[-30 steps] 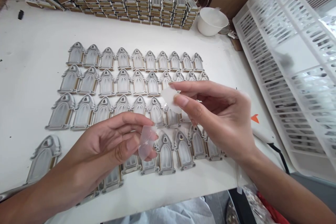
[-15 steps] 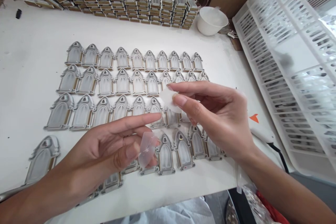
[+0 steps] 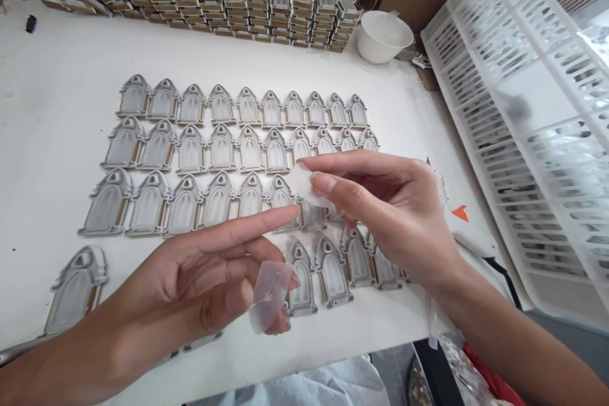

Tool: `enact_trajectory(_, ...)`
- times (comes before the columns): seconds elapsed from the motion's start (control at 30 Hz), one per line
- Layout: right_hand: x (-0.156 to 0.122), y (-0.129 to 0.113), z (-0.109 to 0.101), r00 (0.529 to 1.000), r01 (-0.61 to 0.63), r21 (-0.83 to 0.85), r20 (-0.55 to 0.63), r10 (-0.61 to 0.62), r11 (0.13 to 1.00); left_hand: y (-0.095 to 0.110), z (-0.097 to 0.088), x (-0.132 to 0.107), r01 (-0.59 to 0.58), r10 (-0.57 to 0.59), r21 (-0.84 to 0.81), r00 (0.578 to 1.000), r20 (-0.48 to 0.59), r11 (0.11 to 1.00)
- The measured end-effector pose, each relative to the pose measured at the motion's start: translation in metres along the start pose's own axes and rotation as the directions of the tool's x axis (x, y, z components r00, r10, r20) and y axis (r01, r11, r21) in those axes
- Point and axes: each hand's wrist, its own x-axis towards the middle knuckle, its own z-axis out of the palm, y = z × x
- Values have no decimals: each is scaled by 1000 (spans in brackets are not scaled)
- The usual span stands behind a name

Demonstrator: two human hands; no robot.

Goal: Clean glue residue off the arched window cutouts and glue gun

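Observation:
Between the thumb and curled fingers of my left hand [image 3: 190, 279] is a small, curved, translucent plastic piece [image 3: 272, 297] with a scratch-like mark on it. The index finger of that hand stretches out to the right, its tip close below the other hand's piece. My right hand [image 3: 397, 209] pinches a thin, rounded, whitish translucent piece [image 3: 308, 186] between thumb and index finger. Under both hands lie rows of grey arched window-shaped frames [image 3: 221, 147] with pale centres and brownish edges. My hands and forearms hide several frames in the nearer rows.
Stacks of similar arched frames [image 3: 259, 6] line the back of the white table [image 3: 57, 114]. A white bowl [image 3: 384, 38] stands at their right end. A white slotted plastic basket [image 3: 511, 108] leans along the right side. An orange pointed tip [image 3: 460, 213] lies near my right wrist.
My left hand's curled fingers and the translucent piece have moved slightly down, and its index fingertip a little to the right. My right hand has shifted slightly left, still pinching its piece.

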Motion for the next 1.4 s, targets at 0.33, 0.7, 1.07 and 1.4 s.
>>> enact_trajectory(0.33,1,1,1,999,17,-4,27,-17,1000,2,2,3,11,-8,33,994,-113,999)
enact_trajectory(0.7,-1,-2,4,999,12,-12,33,-12,1000,1,2,3,16,-19,-57,999,-49,998)
enact_trajectory(1.07,3,6,2,996,-24,-48,90,28,999,2,4,2,10,-14,-17,971,-237,1000)
enact_trajectory(1.4,38,5,-23,1000,-4,-407,-17,-3,913,1,-25,20,-153,163,56,902,-399,987)
